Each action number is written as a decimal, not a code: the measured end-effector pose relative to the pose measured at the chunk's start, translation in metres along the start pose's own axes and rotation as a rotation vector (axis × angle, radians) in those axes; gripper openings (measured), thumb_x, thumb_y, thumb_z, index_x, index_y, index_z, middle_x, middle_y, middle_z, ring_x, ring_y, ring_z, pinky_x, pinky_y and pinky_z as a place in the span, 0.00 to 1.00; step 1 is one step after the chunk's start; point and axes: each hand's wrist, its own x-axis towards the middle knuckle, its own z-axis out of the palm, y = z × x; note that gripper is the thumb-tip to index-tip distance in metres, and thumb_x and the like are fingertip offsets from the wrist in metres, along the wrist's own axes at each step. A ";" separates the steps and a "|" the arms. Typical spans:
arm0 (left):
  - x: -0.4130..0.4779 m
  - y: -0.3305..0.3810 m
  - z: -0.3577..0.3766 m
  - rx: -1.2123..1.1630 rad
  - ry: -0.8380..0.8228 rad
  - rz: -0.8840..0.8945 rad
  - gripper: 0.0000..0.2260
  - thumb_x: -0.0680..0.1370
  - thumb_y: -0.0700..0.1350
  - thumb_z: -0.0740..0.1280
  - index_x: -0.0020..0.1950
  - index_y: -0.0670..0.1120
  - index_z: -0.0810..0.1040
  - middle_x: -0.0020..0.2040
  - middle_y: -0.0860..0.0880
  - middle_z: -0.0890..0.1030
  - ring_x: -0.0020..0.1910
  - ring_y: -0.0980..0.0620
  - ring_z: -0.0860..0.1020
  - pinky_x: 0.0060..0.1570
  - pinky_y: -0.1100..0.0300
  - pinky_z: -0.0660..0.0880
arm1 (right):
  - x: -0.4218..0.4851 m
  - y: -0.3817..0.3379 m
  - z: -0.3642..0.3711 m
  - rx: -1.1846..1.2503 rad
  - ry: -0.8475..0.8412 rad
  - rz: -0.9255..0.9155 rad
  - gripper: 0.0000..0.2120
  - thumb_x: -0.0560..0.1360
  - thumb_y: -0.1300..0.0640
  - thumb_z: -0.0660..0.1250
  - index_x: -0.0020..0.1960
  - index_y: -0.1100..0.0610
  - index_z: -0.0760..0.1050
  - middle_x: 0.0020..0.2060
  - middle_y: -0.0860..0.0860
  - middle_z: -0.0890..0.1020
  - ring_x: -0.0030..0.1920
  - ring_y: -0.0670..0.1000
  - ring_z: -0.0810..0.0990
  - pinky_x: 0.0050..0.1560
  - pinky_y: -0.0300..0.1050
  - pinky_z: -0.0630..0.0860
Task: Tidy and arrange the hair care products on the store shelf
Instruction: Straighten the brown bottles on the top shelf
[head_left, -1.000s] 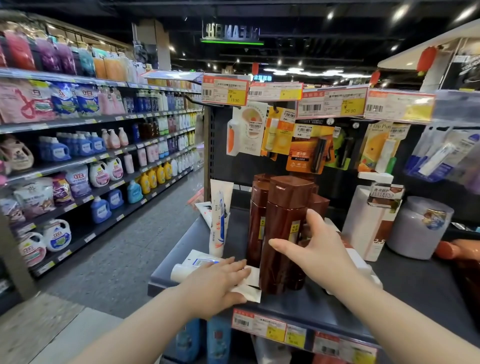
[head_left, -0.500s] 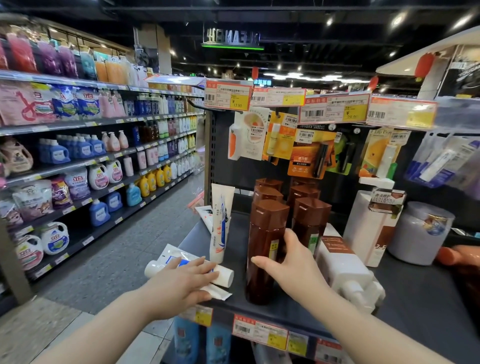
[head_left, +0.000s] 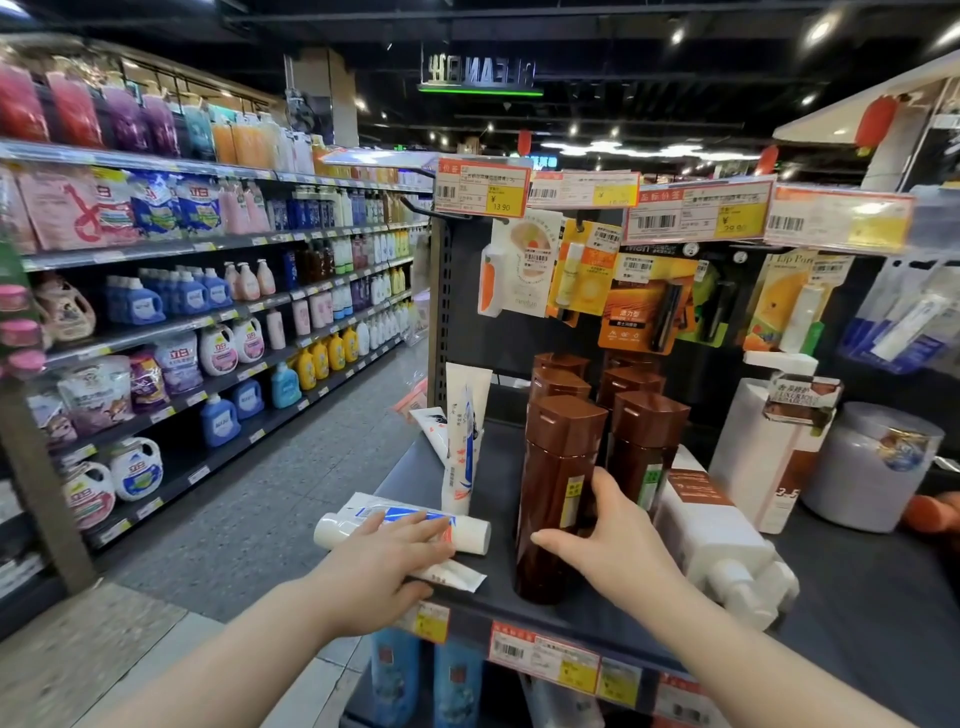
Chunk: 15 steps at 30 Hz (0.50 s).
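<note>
Two hands were on the dark shelf (head_left: 857, 597). The right hand (head_left: 613, 540) gripped the front brown bottle (head_left: 558, 499) low down, thumb across its face and fingers curled behind it. This bottle stood upright near the shelf's front edge. Left of it, the left hand (head_left: 379, 566) lay flat, fingers straight, on a lying white tube (head_left: 415, 525), with a second flat tube (head_left: 457, 574) beneath. Just right of the bottle, a fallen pump bottle (head_left: 717, 535) lay on its side. Behind it more brown bottles (head_left: 647, 441) stood in two rows, with an upright white tube (head_left: 462, 436) to its rear left. Farther right stood an upright pump bottle (head_left: 763, 447) and a grey jar (head_left: 872, 467).
</note>
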 end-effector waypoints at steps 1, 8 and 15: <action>0.000 0.000 0.000 -0.006 0.005 -0.002 0.22 0.79 0.48 0.58 0.72 0.60 0.60 0.76 0.59 0.52 0.76 0.57 0.48 0.73 0.51 0.41 | -0.001 0.000 0.000 -0.005 0.000 0.001 0.36 0.68 0.50 0.74 0.71 0.48 0.60 0.65 0.46 0.74 0.65 0.49 0.73 0.62 0.44 0.72; 0.000 -0.005 0.001 -0.044 0.100 0.004 0.24 0.76 0.45 0.62 0.72 0.56 0.63 0.74 0.54 0.60 0.73 0.53 0.59 0.72 0.59 0.54 | -0.016 -0.001 -0.005 -0.017 0.066 -0.011 0.35 0.69 0.52 0.74 0.70 0.48 0.59 0.58 0.44 0.75 0.56 0.48 0.78 0.57 0.46 0.77; -0.004 -0.009 -0.003 -0.138 0.176 0.024 0.18 0.77 0.48 0.64 0.66 0.54 0.72 0.63 0.52 0.70 0.64 0.55 0.67 0.63 0.67 0.60 | -0.047 -0.011 -0.005 -0.021 0.351 -0.201 0.26 0.70 0.55 0.72 0.61 0.42 0.64 0.50 0.32 0.67 0.51 0.38 0.73 0.52 0.38 0.74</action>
